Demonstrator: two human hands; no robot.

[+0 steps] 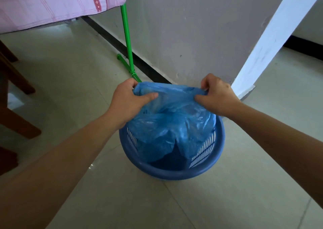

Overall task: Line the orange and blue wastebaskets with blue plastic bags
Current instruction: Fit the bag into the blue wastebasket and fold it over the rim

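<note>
A round blue wastebasket (176, 173) with slotted sides stands on the tiled floor in front of a wall. A blue plastic bag (172, 122) hangs into it, its lower part inside the basket and its top edge held above the far rim. My left hand (128, 101) pinches the bag's top edge on the left. My right hand (216, 95) pinches the same edge on the right, so the mouth is stretched between them. No orange wastebasket is in view.
A grey wall (192, 27) with a dark skirting runs behind the basket. A green drying-rack leg (128, 48) stands to the left, with pink cloth (52, 3) hanging over it. Dark wooden furniture legs (15, 106) sit at the far left. A white door frame (272, 41) is at right.
</note>
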